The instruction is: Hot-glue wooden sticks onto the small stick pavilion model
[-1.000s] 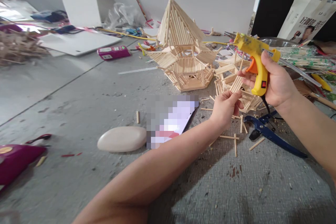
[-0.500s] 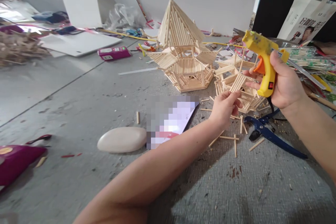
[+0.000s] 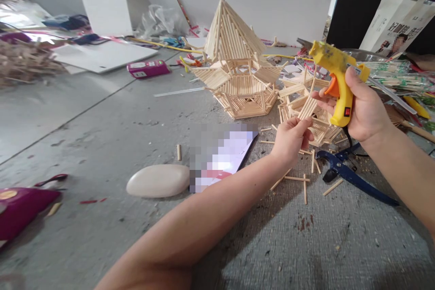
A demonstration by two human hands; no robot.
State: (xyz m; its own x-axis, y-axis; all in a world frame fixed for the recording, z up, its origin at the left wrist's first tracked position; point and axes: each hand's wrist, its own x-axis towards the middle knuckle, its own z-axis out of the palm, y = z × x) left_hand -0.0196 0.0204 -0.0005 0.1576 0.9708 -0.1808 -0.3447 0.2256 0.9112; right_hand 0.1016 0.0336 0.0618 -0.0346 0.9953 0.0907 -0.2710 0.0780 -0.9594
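Note:
A small flat row of wooden sticks [image 3: 308, 107] is pinched between the thumb and fingers of my left hand [image 3: 288, 140]. My right hand [image 3: 369, 111] grips a yellow hot glue gun [image 3: 345, 95] by its handle, nozzle pointing up and left. Its outstretched fingertips are close to the upper end of the sticks; whether they touch, I cannot tell. Behind both hands stands a partly built stick frame [image 3: 292, 87], half hidden by them. To its left is a larger stick pavilion model [image 3: 234, 41] with a pointed roof.
Blue-handled cutters [image 3: 356, 181] lie below my right hand, near loose cut sticks [image 3: 305, 188]. A phone [image 3: 234, 149] and a whitish oval object [image 3: 158, 181] rest left of my left forearm. Bagged sticks [image 3: 397, 74] and a tote bag [image 3: 397, 18] are at the right.
My right hand has shifted slightly left with the glue gun, bringing its fingertips closer to the held sticks. My left hand has hardly moved.

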